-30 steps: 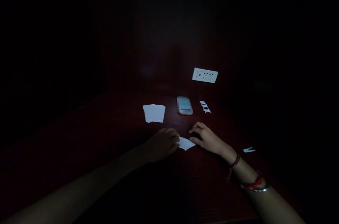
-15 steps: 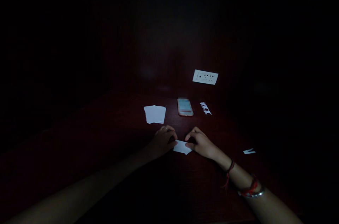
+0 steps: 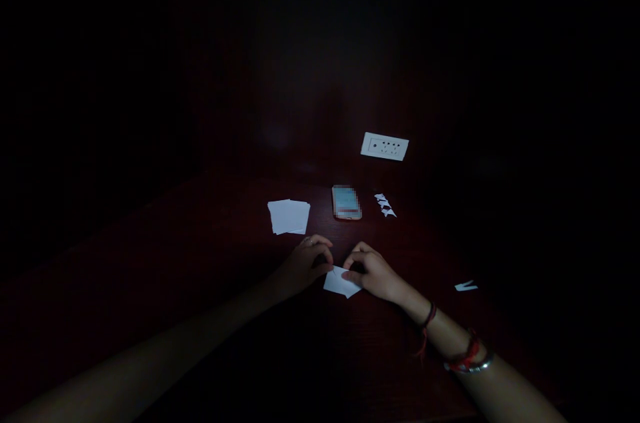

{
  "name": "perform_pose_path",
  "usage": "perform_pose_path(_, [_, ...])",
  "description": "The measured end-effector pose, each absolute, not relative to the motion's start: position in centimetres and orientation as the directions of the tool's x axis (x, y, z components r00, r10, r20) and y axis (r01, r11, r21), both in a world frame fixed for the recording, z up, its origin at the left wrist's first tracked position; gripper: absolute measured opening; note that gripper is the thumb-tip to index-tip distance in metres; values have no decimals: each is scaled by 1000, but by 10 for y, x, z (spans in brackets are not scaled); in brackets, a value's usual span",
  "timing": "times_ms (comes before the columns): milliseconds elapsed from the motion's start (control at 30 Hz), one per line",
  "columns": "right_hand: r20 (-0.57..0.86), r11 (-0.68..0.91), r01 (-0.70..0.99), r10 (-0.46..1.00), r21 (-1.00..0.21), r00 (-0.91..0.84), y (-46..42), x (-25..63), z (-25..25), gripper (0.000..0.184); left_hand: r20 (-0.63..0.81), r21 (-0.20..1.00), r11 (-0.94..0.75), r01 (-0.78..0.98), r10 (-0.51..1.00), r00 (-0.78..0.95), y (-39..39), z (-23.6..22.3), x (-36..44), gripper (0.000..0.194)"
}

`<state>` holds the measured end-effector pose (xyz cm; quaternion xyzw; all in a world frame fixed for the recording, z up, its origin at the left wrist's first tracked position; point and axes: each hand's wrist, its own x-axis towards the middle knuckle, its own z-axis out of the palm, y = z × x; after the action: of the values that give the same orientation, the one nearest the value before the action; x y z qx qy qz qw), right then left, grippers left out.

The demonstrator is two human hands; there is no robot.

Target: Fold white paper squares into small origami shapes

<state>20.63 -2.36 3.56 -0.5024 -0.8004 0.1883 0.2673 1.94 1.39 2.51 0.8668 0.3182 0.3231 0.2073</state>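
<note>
- Two bare hands over the middle of the table, both kinda narrow, fingers curled in and working on one small piece of paper.
- Left hand (image 3: 300,271): thumb and forefinger pinched together at the far edge of the white paper (image 3: 340,285), and there's a ring (image 3: 309,241) on one finger.
- Right hand (image 3: 377,275): also pinching that paper, thumb on top of it toward the right side, forefinger bent down just beside the thumb.
- The white paper itself sits between the hands, near side of the other stuff, with a pointy corner sticking out toward the near side. Can't tell how many layers it has, too dark.
- Right wrist has a dark red cord (image 3: 430,316) with loose ends, then farther up the arm a red band (image 3: 469,356) and a silver bangle (image 3: 484,364), those two touching.
- Far left of the hands: a loose stack of white sheets (image 3: 289,217), edges not lined up.
- Far side, about centre: a phone (image 3: 346,203), its screen lit and pixelated.
- Just right of that, a row of small pointy paper pieces (image 3: 385,205).
- Well off to the right, a V-shaped paper scrap (image 3: 466,287).
- All of it's on a dark reddish table (image 3: 235,223), with a white socket panel (image 3: 385,147) beyond it.
</note>
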Motion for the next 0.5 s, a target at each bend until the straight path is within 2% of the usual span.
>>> perform_pose_path(267, [304, 449, 665, 894, -597, -330, -26, 205, 40, 3, 462, 562, -732, 386, 664, 587, 7, 34, 18, 6])
perform_pose_path(500, [409, 576, 625, 816, -527, -408, -36, 199, 54, 10, 549, 476, -808, 346, 581, 601, -1, 38, 21, 7])
